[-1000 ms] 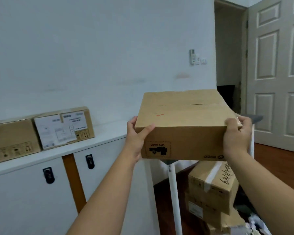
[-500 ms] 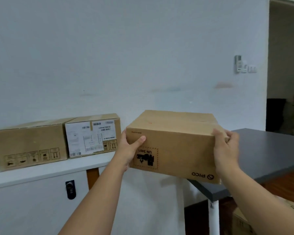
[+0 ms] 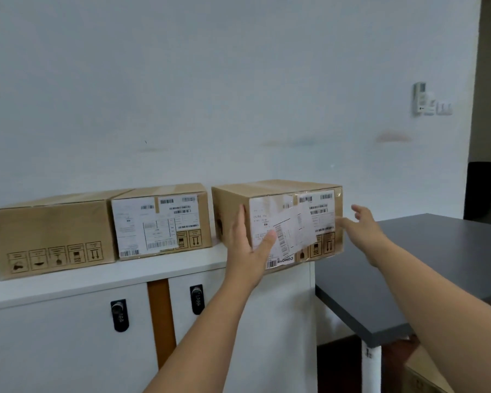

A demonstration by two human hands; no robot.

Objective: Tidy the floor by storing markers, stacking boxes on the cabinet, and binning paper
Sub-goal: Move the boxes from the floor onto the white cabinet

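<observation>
A cardboard box (image 3: 278, 188) with white shipping labels stands on the right end of the white cabinet top (image 3: 97, 279); its right part juts out past the cabinet's edge. My left hand (image 3: 247, 248) grips its front left corner, fingers on the left side and thumb on the labelled front. My right hand (image 3: 363, 228) hovers by the box's right front edge with the fingers spread, holding nothing. Two more boxes stand in a row to the left, a plain one (image 3: 48, 231) and a labelled one (image 3: 159, 222). No markers or paper are in sight.
A dark grey table (image 3: 408, 265) butts against the cabinet's right side, on a white leg (image 3: 370, 367). Part of another cardboard box (image 3: 420, 375) shows under it. Two black locks (image 3: 119, 314) sit on the cabinet doors. A doorway opens at far right.
The box went from being carried in both hands to standing on the cabinet, turned with its labelled side toward me. My right hand has come off it.
</observation>
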